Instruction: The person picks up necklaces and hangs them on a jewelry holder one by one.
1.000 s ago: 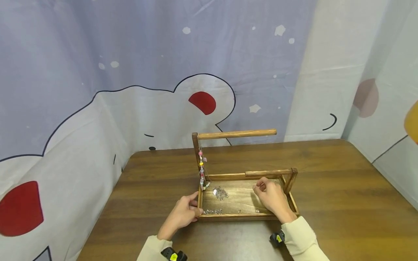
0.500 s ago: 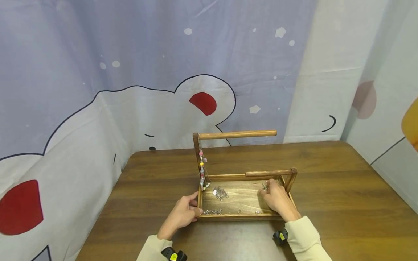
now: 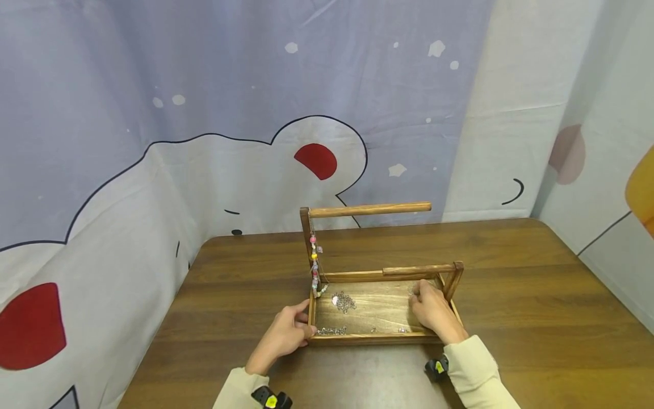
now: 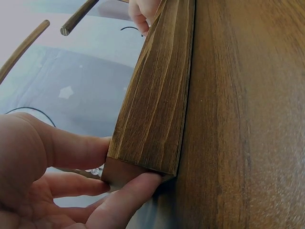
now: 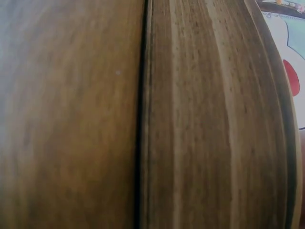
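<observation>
A wooden jewellery stand has a shallow tray (image 3: 373, 339) as its base. My left hand (image 3: 283, 330) grips the tray's front left corner, and the left wrist view shows thumb and fingers pressed against its wooden wall (image 4: 152, 95). Inside the tray's right end, my right hand (image 3: 431, 309) points its fingers down, with a bit of silver beside the fingertips. I cannot tell whether it holds anything. A small heap of silvery jewellery pieces (image 3: 344, 302) lies left of centre. More silvery pieces (image 3: 332, 331) line the front wall at left.
A strand of coloured beads (image 3: 314, 257) hangs from the tall left post's long wooden bar (image 3: 370, 210). A shorter bar (image 3: 419, 271) rises at the tray's back right. Brown tabletop (image 3: 245, 272) surrounds the stand, and a printed curtain (image 3: 230, 187) hangs behind it.
My right hand has shifted right and lowered within the tray. Silvery pieces seen at its fingertips half a second ago are now mostly hidden. The left hand has stayed on the corner.
</observation>
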The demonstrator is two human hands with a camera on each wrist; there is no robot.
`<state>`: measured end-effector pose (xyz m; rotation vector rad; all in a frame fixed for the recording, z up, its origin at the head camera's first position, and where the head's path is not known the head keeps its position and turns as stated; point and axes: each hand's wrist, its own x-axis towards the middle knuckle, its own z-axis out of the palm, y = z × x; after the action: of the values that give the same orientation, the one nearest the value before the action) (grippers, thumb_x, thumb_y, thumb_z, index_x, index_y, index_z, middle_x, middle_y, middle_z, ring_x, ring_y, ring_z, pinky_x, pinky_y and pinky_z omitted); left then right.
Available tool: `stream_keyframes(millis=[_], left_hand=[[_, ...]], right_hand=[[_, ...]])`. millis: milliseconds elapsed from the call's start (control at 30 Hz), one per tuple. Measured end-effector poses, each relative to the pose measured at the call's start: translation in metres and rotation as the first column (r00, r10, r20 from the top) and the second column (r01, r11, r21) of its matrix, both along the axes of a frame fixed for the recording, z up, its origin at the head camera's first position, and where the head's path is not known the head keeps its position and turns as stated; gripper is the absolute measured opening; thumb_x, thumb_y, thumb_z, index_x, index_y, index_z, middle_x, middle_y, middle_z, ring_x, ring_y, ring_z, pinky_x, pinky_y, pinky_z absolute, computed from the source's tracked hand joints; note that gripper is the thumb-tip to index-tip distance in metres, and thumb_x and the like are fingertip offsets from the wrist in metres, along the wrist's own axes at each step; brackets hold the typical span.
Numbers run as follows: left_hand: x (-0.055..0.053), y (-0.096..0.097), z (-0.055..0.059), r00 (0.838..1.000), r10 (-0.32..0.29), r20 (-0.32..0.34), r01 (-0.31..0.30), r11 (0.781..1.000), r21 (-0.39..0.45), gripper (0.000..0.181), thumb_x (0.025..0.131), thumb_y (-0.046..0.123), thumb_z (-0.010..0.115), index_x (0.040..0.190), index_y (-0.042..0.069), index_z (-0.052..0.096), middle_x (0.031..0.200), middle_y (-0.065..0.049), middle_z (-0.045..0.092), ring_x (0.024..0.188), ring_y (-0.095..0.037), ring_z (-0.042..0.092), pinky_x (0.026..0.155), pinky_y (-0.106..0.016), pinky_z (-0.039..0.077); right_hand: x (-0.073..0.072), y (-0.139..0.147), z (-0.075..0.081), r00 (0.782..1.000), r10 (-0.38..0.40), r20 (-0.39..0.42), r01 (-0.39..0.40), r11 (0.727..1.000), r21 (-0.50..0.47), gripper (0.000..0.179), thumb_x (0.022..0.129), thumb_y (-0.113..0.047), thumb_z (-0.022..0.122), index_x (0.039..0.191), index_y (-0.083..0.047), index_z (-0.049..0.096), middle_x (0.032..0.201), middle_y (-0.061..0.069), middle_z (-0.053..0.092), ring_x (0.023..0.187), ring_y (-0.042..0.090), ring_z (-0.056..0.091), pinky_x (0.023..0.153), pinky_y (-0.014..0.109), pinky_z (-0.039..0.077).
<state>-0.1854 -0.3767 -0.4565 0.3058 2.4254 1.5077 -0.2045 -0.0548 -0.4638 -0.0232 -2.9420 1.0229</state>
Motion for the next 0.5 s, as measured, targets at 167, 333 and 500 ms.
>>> stream_keyframes(millis=[167,333,500], left_hand=[[0.0005,0.0003,0.0001,1.000,-0.005,0.000,0.005,1.000,0.007,0.067,0.079,0.000,0.061,0.137,-0.010,0.031,0.096,-0.020,0.060,0.070,-0.016,0.061,0.053,-0.032,0.053],[-0.0002,0.0002,0.0000,1.000,-0.002,0.004,0.002,1.000,0.008,0.067,0.079,0.000,0.061,0.137,-0.010,0.031,0.095,-0.020,0.060,0.069,-0.016,0.061,0.052,-0.031,0.053],[0.0002,-0.0002,0.0007,1.000,0.004,0.012,-0.004,1.000,0.009,0.067,0.079,0.001,0.061,0.138,-0.009,0.031,0.096,-0.020,0.060,0.069,-0.016,0.061,0.052,-0.031,0.053]], right_hand=[[0.0012,-0.0010,-0.0013,1.000,-0.015,-0.022,0.015,1.000,0.016,0.004,0.084,-0.007,0.053,0.087,-0.004,0.054,0.085,0.010,0.059,0.074,0.022,0.052,0.061,0.037,0.044],[0.0008,-0.0021,-0.0014,0.999,-0.021,-0.027,0.022,0.999,0.032,0.002,0.083,-0.006,0.052,0.081,-0.005,0.052,0.075,0.006,0.053,0.068,0.019,0.049,0.055,0.031,0.040],[0.0000,-0.0024,-0.0016,0.999,-0.007,-0.035,0.008,0.999,0.035,0.006,0.082,-0.004,0.049,0.078,-0.007,0.050,0.071,0.004,0.049,0.065,0.018,0.046,0.054,0.028,0.037]])
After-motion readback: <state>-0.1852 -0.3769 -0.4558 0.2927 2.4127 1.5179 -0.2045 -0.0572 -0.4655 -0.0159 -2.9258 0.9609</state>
